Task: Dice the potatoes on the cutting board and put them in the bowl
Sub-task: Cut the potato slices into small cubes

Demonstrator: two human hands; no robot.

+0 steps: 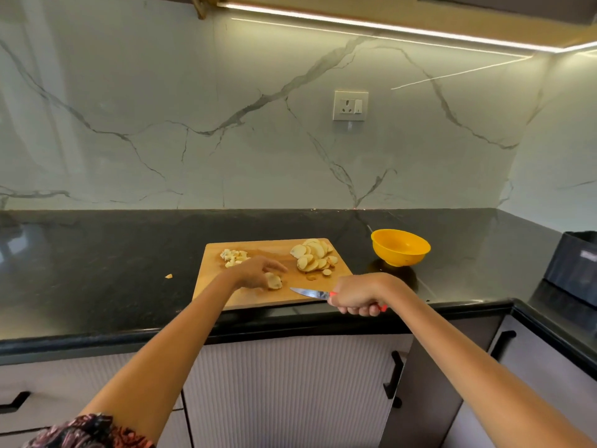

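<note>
Black granite countertop [97,253] runs across the middle of the frame under a veined marble backsplash [193,124] with a wall socket [350,105]. At centre lies a wooden cutting board [252,295]. Its upper left holds a small heap of diced potato [233,256], its upper right a larger pile of potato slices [315,255], likely kept apart so cut and uncut stay sorted. The left hand [256,273] rests on the board with fingers loosely extended, thumb and fingertips steadying a few stacked slices [274,281], seemingly lining them up for the blade. The right hand [355,297] is curled tight round the red handle of a kitchen knife [310,293], blade pointing left just beside that stack, above the board's near edge. Right of the board, a yellow bowl [400,248] waits; no potato shows in it.
</note>
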